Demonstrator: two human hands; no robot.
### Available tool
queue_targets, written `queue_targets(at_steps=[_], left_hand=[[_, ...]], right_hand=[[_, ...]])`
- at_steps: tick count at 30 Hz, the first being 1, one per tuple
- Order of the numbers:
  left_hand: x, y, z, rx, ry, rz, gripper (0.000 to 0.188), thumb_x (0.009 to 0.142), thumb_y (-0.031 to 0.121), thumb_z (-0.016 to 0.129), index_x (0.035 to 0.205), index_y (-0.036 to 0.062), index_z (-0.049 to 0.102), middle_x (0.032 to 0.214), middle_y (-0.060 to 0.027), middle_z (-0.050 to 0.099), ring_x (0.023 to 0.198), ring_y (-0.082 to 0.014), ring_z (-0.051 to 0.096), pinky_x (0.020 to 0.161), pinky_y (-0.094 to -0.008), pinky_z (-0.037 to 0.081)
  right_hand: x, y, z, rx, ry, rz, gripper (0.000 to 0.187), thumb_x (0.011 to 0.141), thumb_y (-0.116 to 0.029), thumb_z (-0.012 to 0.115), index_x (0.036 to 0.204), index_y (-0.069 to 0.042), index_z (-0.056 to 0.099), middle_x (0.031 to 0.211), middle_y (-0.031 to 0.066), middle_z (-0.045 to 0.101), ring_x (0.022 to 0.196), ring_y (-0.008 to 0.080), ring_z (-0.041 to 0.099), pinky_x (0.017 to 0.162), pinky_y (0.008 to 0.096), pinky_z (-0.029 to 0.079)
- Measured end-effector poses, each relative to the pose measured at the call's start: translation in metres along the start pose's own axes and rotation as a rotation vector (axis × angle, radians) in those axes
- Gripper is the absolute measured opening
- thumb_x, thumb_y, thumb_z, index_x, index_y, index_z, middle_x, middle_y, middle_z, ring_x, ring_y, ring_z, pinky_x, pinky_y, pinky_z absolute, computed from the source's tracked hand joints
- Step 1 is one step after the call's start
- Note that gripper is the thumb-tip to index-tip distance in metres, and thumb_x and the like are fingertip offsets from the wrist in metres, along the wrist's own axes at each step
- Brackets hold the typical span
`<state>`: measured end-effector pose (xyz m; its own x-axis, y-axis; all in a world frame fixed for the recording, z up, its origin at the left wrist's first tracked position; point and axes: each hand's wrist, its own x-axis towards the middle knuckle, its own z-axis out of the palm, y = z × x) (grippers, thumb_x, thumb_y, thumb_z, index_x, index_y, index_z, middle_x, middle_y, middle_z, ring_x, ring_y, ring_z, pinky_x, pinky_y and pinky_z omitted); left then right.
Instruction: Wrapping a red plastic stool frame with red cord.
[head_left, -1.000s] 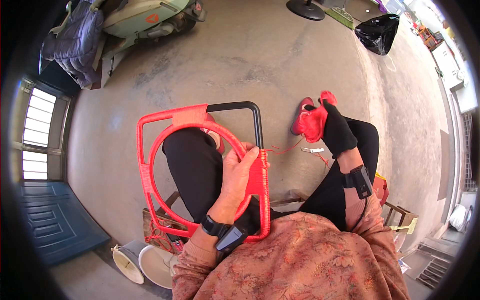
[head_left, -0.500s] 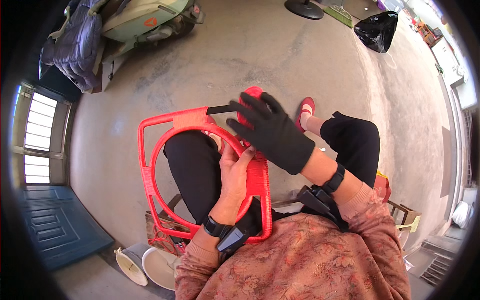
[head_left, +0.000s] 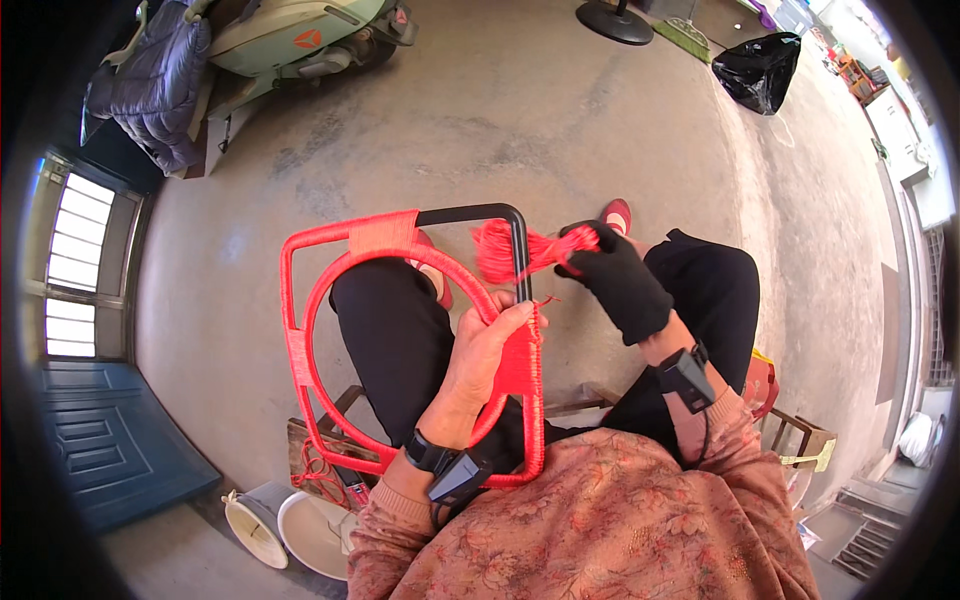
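A square metal frame (head_left: 287,300) with a ring inside rests across my lap. Red cord wraps most of it, while its far right corner shows bare black tube (head_left: 465,214). My bare left hand (head_left: 478,365) is closed on the frame's right side, thumb at the point where the wrapping ends. A short loose cord end sticks out there. In a black glove, my right hand (head_left: 622,290) grips one end of a bundle of red cord (head_left: 497,252) just right of the frame. The bundle's other end passes beyond the bare tube and shows inside the corner.
A scooter (head_left: 290,40) with a quilted cover stands far left, near a blue door (head_left: 120,440). Pale buckets (head_left: 310,530) and a wooden stool (head_left: 300,445) with red cord are at lower left. A black bag (head_left: 757,72) and green broom (head_left: 680,35) lie far right.
My right hand has moved right and nearer from over the frame's corner, its spread fingers now closed on the cord bundle. The bare black corner is uncovered. My left hand stays on the frame.
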<state>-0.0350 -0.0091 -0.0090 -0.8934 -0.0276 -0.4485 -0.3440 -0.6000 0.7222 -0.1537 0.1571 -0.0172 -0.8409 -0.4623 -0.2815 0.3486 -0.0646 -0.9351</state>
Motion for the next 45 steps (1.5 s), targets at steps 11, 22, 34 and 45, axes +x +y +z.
queue_targets(at_steps=[11, 22, 34, 45], left_hand=[[-0.001, -0.002, -0.001, -0.058, 0.056, 0.057, 0.014, 0.088, 0.011, 0.064, 0.098, 0.0046, 0.056, 0.081, -0.0036, 0.063, 0.067, -0.0085, 0.059, 0.061, -0.0226, 0.049], [-0.002, 0.001, 0.004, -0.03, 0.071, 0.14, 0.023, 0.087, 0.005, 0.062, 0.109, 0.0019, 0.055, 0.092, -0.0053, 0.063, 0.076, -0.0101, 0.06, 0.066, -0.0224, 0.05], [0.0, -0.011, -0.002, -0.093, 0.074, 0.108, 0.011, 0.089, 0.009, 0.064, 0.096, 0.0041, 0.058, 0.081, -0.0052, 0.065, 0.072, -0.0142, 0.064, 0.066, -0.0263, 0.053], [0.001, -0.013, -0.007, -0.102, 0.085, 0.034, 0.004, 0.089, 0.009, 0.06, 0.087, 0.0057, 0.059, 0.079, -0.0078, 0.065, 0.065, -0.0171, 0.065, 0.062, -0.0285, 0.054]], right_hand=[[-0.044, -0.046, -0.024, 0.942, -0.098, -0.183, 0.04, 0.098, -0.034, 0.049, 0.122, -0.002, 0.048, 0.09, 0.0025, 0.053, 0.077, 0.0132, 0.053, 0.067, 0.0264, 0.044], [-0.048, -0.023, 0.011, 0.045, -0.163, 0.225, 0.027, 0.086, -0.018, 0.065, 0.103, 0.002, 0.062, 0.079, 0.0062, 0.064, 0.062, 0.0115, 0.06, 0.057, 0.0276, 0.049], [-0.043, -0.018, 0.021, -0.288, -0.256, -0.002, 0.014, 0.082, -0.015, 0.069, 0.085, -0.002, 0.067, 0.063, 0.0034, 0.061, 0.056, 0.0088, 0.056, 0.054, 0.0259, 0.047], [-0.025, -0.001, 0.025, -0.106, -0.161, 0.277, 0.019, 0.084, -0.019, 0.068, 0.077, -0.001, 0.063, 0.067, 0.0027, 0.061, 0.059, 0.0089, 0.057, 0.054, 0.0262, 0.046]])
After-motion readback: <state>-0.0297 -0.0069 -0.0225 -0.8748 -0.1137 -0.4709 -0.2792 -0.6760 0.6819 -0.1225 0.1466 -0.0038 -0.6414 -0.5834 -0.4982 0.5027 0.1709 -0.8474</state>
